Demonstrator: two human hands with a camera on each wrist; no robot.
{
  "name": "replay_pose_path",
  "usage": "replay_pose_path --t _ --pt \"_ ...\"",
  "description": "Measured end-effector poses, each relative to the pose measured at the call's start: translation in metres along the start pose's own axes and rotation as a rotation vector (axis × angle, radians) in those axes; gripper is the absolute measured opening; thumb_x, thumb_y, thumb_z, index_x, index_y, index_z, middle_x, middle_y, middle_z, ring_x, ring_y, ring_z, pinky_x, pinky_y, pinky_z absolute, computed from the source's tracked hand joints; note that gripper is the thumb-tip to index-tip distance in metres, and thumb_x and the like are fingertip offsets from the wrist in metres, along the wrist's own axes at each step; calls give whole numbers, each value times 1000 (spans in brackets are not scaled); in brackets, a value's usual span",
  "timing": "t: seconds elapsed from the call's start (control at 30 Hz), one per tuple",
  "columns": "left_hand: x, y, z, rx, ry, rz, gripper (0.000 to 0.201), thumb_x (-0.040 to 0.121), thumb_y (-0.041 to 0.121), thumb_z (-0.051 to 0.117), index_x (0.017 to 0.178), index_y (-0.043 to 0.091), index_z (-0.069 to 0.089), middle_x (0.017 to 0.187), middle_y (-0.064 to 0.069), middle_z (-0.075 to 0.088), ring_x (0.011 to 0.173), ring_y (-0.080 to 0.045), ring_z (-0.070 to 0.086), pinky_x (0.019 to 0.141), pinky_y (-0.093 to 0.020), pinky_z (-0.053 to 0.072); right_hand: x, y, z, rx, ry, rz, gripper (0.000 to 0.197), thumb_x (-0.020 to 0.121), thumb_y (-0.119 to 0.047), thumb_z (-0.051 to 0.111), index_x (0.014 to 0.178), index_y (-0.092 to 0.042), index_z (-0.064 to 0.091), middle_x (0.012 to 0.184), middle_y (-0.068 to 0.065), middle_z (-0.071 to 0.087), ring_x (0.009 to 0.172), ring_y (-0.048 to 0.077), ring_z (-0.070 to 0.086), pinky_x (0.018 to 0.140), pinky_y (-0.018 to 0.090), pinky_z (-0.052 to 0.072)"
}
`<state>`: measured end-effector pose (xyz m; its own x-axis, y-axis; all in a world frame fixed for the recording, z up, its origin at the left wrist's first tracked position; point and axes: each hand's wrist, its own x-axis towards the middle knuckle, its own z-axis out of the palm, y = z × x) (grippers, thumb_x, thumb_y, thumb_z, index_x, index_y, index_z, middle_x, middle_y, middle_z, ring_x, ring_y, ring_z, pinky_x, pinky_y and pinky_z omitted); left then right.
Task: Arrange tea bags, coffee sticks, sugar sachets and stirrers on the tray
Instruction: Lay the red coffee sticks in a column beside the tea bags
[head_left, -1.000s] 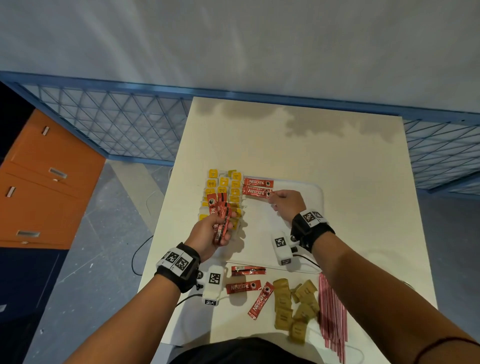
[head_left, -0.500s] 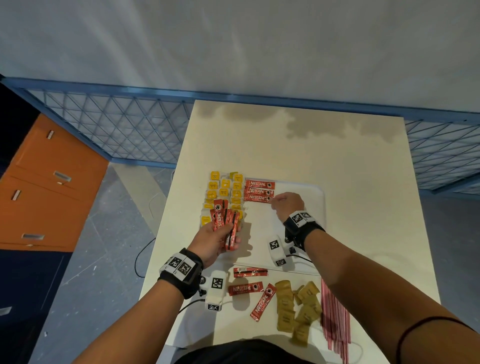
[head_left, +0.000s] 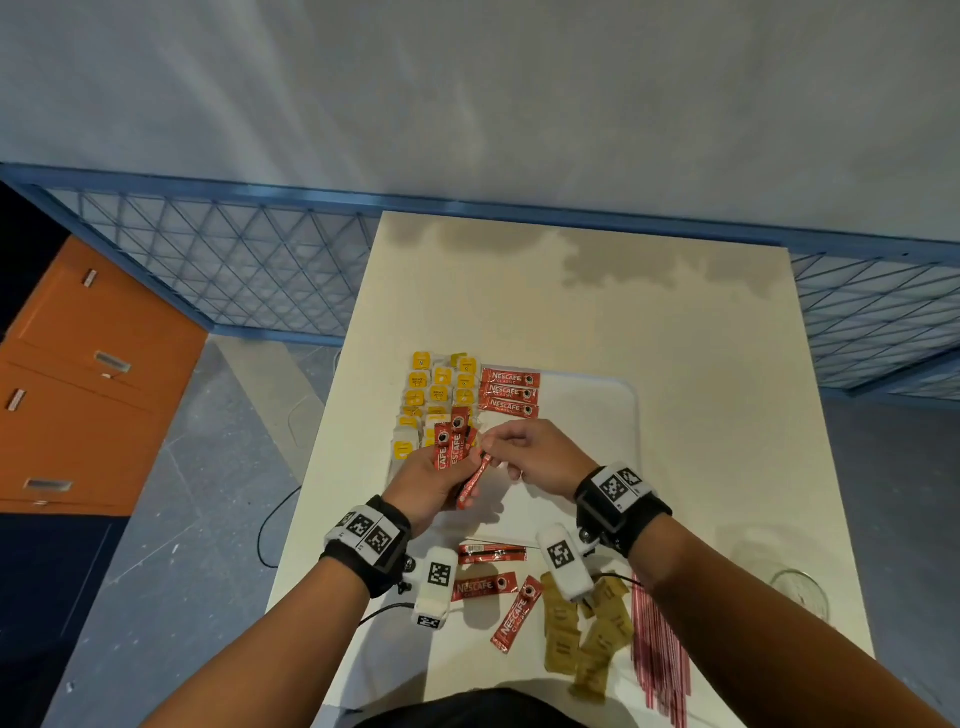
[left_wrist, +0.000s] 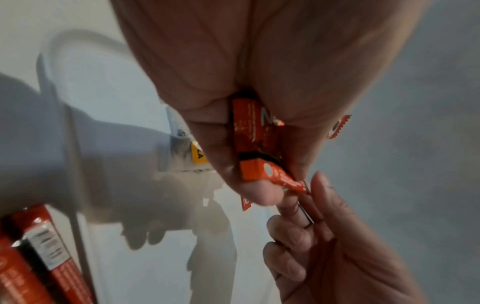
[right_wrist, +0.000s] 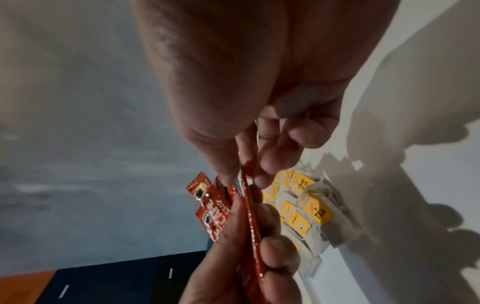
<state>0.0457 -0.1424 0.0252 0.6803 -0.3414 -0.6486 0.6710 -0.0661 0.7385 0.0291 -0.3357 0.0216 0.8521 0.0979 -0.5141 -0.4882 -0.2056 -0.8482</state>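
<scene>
My left hand grips a bunch of red coffee sticks above the near left part of the white tray. My right hand pinches the top end of one coffee stick that hangs from that bunch. Three coffee sticks lie in a row on the tray's far side. Yellow tea bags fill the tray's left edge. In the right wrist view the pinched stick runs edge-on between both hands, tea bags behind. The left wrist view shows the gripped sticks.
On the table near me lie three loose coffee sticks, a heap of brown sugar sachets and a bundle of red stirrers. A glass stands at the right edge. An orange cabinet is left.
My right hand left the row of sticks on the tray and came back to the left hand, where it now pinches one stick from the bunch. The row grew to three.
</scene>
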Motion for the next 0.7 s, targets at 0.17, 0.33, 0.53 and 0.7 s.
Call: replay_pose_path --t 0.17,0.33,0.53,0.7 --pt "-5 7 7 134 -107 33 21 99 27 62 93 6 66 71 -4 66 52 -16 55 49 -24 46 -10 4 -2 25 -7 -57 33 90 -38 74 121 -33 66 76 0 66 65 21 59 60 41 42" --pt "-5 11 7 77 -179 -36 12 104 20 53 96 12 57 72 -3 57 48 -13 43 44 -22 32 -24 -10 -9 49 -73 -161 43 93 -13 74 133 -25 61 89 0 67 67 6 60 66 23 49" --pt "-9 17 8 89 -255 -35 21 106 29 47 104 11 56 76 -7 58 46 -14 44 42 -21 34 -25 -12 -12 -219 2 -217 8 91 -23 73 96 -28 76 95 -2 72 86 20 66 82 37 53" --pt "-9 24 5 66 -166 -41 27 103 29 53 110 4 61 88 -12 67 64 -20 64 53 -28 53 -27 -22 -25 -293 28 -264 2 94 -22 71 95 -24 72 96 -7 69 84 7 65 77 24 51"
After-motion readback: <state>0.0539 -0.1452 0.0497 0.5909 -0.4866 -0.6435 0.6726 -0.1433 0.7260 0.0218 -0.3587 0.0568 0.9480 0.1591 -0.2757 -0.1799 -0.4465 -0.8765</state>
